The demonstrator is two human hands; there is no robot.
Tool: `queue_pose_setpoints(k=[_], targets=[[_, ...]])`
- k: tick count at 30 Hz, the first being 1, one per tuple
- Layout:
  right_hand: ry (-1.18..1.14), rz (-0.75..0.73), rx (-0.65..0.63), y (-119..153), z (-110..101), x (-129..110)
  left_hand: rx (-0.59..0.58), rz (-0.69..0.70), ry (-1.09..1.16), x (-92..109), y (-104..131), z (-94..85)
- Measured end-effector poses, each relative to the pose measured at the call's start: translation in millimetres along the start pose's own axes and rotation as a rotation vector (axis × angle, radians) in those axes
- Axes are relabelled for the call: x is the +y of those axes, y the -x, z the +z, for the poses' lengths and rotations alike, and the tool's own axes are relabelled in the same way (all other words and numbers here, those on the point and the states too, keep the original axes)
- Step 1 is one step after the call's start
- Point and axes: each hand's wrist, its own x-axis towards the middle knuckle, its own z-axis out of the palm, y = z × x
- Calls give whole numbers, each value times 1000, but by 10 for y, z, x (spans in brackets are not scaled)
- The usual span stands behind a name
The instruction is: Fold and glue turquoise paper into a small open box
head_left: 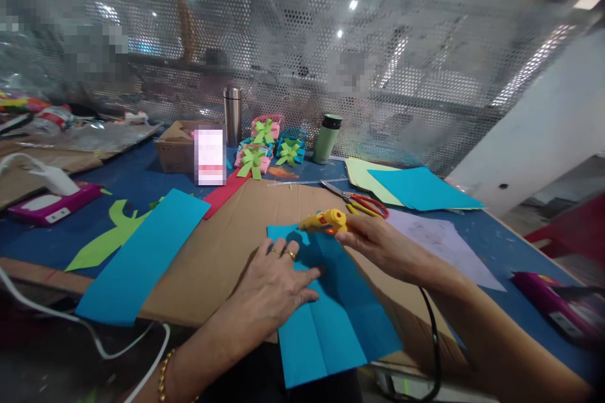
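Observation:
A blue sheet [326, 334] with fold creases lies on brown cardboard [208, 264] and hangs over the near edge. My left hand [278, 283], with rings on its fingers, rests flat on the sheet's left part, fingers spread. In my right hand [368, 236] is a yellow glue gun [326, 220], its nozzle pointing left over the sheet's far edge. A black cord [433, 340] hangs below my right forearm. Whether the nozzle touches the sheet cannot be told.
Scissors [359, 201], a green tumbler [327, 138], a steel bottle [232, 116] and a cardboard box [177, 151] stand or lie beyond. Another blue strip [142, 258] is at left, a purple sheet [439, 242] at right, small bow-topped baskets [289, 150] behind.

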Motion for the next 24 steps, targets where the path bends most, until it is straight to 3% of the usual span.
queue_pose_setpoints(k=[5, 8, 12, 14, 18, 24], targets=[[-250, 6, 82, 234, -123, -58, 32, 31, -25, -2, 12, 36], [-306, 77, 232, 502, -185, 17, 82, 52, -57, -25, 60, 118], [-79, 281, 528, 947, -259, 414, 196, 125, -108, -128, 91, 297], [107, 401, 598, 1178, -288, 675, 244, 157, -108, -170, 91, 368], [445, 523, 511, 1461, -256, 1117, 267, 153, -106, -191, 95, 408], [603, 455, 330, 1451, -162, 1498, 136, 84, -80, -71, 93, 230]])
